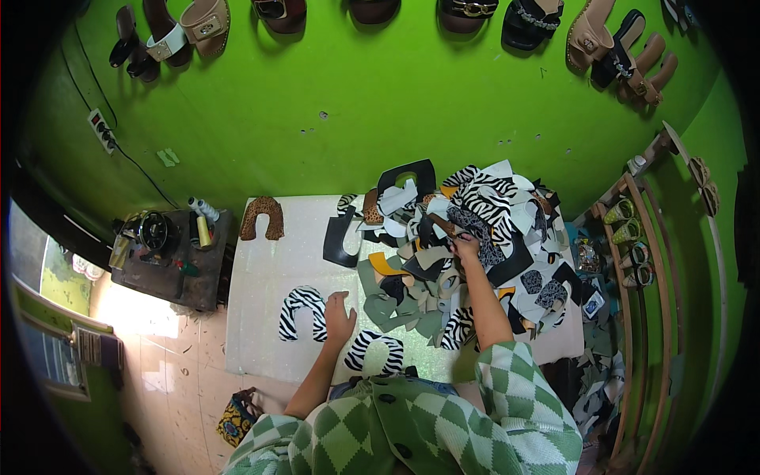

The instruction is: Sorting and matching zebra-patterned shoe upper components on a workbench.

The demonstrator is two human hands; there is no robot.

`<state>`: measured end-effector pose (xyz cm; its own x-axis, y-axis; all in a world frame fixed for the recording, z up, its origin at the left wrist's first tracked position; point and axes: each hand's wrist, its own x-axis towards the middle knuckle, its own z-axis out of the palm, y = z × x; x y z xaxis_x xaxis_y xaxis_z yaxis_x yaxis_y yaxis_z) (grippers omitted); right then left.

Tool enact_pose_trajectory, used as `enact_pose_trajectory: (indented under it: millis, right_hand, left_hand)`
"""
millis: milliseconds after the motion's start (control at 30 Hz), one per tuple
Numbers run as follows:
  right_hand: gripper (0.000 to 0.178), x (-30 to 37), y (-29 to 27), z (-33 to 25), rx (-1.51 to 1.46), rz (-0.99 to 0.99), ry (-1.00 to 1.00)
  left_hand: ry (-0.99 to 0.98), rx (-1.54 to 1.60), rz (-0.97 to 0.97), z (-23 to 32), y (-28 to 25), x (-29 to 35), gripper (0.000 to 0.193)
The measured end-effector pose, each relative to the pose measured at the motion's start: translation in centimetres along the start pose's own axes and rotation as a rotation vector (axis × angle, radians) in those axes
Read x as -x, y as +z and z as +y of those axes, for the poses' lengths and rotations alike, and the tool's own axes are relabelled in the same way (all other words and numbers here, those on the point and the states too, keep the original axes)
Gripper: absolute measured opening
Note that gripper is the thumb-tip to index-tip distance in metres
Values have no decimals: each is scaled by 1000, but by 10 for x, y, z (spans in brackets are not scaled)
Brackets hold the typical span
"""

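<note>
Head view: left hand (340,321), fingers apart, was beside zebra piece (303,297); right hand (468,247) was at scrap pile (492,250), fingers unclear.

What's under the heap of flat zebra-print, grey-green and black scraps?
A white rectangular tabletop shows left of the heap and at its near right corner. The tabletop beneath and the lower scraps can't be seen: upper scraps cover them.

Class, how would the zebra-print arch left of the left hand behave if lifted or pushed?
The zebra-print arch is probably light, as it looks thin. Open at one end, it may flex when lifted. Lying flat on the pale tabletop, it would likely slide rather than roll.
</note>
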<state>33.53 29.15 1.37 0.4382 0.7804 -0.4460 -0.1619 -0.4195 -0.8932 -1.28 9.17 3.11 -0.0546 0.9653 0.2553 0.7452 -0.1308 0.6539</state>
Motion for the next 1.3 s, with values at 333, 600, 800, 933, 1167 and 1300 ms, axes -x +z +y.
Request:
enact_pose_trajectory:
  millis: [333, 600, 800, 933, 1167, 1300]
  right_hand:
    - [39, 129, -63, 30, 38, -441, -27]
    - [15, 192, -64, 82, 313, -159, -250]
    - [17, 204, -64, 83, 519, 296, -678]
    - [10, 211, -65, 72, 8, 33, -491]
    - [16, 243, -48, 90, -95, -557, -166]
    - [25, 256, -34, 120, -125, -656, -6]
  left_hand:
    - [33, 73, -87, 20, 7, 13, 45]
    - [98, 140, -159, 41, 16, 29, 44]
    - [132, 91, -131, 51, 10, 39, 41]
    - [76, 152, -309, 54, 4, 43, 32]
    - [-352, 788, -342, 23, 18, 56, 24]
    - [60, 85, -329, 7, -4, 61, 30]
